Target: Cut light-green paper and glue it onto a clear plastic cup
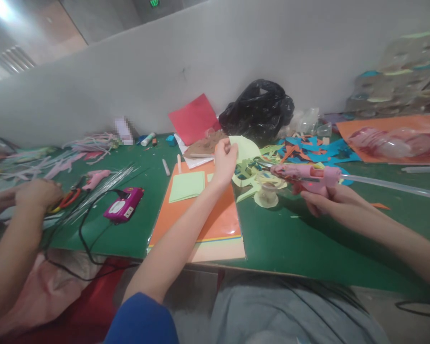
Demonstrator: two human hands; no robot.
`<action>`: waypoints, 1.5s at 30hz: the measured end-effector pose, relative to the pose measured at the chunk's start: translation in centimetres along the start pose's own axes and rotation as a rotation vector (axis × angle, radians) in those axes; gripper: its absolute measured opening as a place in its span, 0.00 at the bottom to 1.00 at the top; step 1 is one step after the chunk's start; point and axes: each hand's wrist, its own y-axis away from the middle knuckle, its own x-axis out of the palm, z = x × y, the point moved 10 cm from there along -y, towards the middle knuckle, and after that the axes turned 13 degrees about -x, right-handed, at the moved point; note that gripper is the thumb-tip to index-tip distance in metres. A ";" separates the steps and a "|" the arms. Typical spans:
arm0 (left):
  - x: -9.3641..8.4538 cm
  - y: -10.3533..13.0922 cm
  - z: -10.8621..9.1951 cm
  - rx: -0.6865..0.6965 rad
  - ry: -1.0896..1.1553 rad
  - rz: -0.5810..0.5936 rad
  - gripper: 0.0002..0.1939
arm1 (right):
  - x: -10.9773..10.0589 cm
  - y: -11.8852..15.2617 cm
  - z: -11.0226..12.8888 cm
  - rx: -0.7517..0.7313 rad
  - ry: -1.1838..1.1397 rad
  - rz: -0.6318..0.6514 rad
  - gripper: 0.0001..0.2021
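My left hand [225,161] is closed, pinching the edge of a pale green paper disc [247,147] and holding it up over the table. My right hand [326,200] grips a pink hot glue gun [318,177], its nozzle pointing left toward the disc. A long clear glue stick [390,185] sticks out of the gun's back end. Between the hands, below the nozzle, stands a small cream spool-shaped piece [266,197]. Under my left forearm lie an orange paper sheet [215,217] in a clear sleeve and a stack of light green paper squares [187,186].
Blue and orange paper scraps [308,149] lie beyond the gun, near a black plastic bag [258,107]. Red paper [195,118] leans on the wall. At left, a co-worker's hand [39,193] is near orange-handled scissors [69,198], another pink glue gun [96,178] and a corded purple box [123,204].
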 end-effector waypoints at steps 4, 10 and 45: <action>0.0 0.0 0.1 -0.007 -0.009 -0.005 0.04 | 0.4 0.1 0.1 0.039 -0.017 0.037 0.38; 0.0 0.4 -0.3 -0.014 -0.018 -0.001 0.04 | 0.2 0.2 0.3 0.083 -0.063 -0.003 0.39; 0.3 -0.1 0.3 -0.028 -0.014 0.016 0.05 | -1.6 1.0 0.2 0.003 0.008 -0.023 0.29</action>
